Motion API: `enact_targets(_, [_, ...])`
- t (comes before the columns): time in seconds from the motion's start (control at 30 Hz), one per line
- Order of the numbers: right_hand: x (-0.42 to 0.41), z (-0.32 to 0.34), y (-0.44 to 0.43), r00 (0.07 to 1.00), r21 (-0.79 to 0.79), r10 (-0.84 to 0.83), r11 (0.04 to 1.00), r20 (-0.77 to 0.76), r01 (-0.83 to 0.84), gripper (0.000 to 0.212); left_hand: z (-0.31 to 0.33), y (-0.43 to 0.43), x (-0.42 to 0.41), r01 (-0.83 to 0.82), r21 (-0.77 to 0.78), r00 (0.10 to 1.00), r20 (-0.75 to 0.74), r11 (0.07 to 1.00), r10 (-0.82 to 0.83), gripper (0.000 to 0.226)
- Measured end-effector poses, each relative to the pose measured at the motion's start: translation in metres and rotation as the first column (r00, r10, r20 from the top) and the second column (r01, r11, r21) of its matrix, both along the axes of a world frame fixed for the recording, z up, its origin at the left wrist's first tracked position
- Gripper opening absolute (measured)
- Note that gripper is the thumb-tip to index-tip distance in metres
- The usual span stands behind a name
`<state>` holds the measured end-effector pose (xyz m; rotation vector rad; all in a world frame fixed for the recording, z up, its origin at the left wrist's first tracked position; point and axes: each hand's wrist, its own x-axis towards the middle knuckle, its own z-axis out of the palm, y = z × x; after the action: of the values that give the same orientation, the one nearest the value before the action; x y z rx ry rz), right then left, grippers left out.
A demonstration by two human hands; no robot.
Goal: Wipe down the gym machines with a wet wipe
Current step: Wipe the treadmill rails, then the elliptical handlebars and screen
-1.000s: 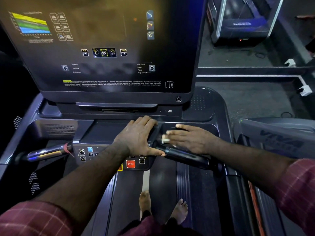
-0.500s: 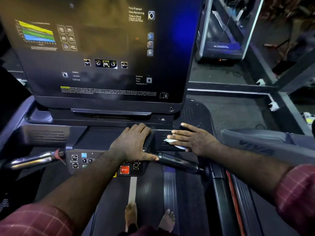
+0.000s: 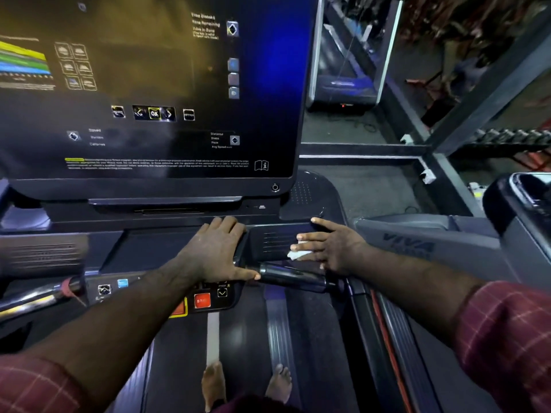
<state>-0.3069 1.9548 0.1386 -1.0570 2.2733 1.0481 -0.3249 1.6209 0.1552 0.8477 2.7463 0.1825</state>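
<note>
**Wipe carried across the tray**

My right hand (image 3: 334, 248), fingers flat, had pushed the small white wet wipe (image 3: 299, 254) from beside the black grip bar (image 3: 292, 276) further onto the dark ribbed console tray (image 3: 272, 235); my left hand (image 3: 214, 251) stayed open, bracing

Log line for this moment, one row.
right hand: pressing wet wipe on treadmill tray | left hand: flat on console | stage: wiping

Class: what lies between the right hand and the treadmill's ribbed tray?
A white wet wipe, pressed flat under the right hand onto the tray; head view.
</note>
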Motion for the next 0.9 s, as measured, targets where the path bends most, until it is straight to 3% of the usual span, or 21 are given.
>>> enact_targets(0.13, [0.021,0.018,0.004,0.955,-0.020,-0.284,0.959,-0.085,0.283,0.067,-0.001,0.002,-0.001,0.069,0.007,0.997,-0.021,0.998,-0.069,0.121])
enact_targets(0.27, [0.044,0.030,-0.012,0.908,0.016,-0.389,0.918,-0.155,0.396,0.064,-0.001,0.006,-0.005,0.156,0.018,0.987,-0.030,0.988,-0.156,0.122])
enact_targets(0.37, [0.054,0.027,-0.020,0.932,0.069,-0.357,0.930,-0.057,0.360,0.061,-0.002,0.018,-0.002,0.211,0.029,0.977,-0.033,0.977,-0.210,0.122])
enact_targets(0.47, [0.054,0.024,-0.017,0.956,0.042,-0.292,0.956,0.033,0.291,0.045,-0.008,0.024,0.001,0.279,0.017,0.959,-0.049,0.960,-0.278,0.119])
enact_targets(0.63, [0.058,0.027,-0.011,0.919,-0.006,-0.361,0.931,-0.161,0.365,0.060,-0.013,0.022,-0.003,0.262,0.044,0.963,-0.072,0.964,-0.259,0.109])
enact_targets(0.77, [0.061,0.023,-0.012,0.947,-0.022,-0.319,0.947,0.023,0.320,0.049,-0.012,0.023,-0.002,0.256,0.029,0.965,-0.067,0.966,-0.254,0.108])
enact_targets(0.9, [0.054,0.017,0.004,0.944,-0.197,-0.303,0.941,-0.128,0.275,0.070,-0.009,0.023,0.000,0.242,0.006,0.967,-0.079,0.970,-0.241,0.103])
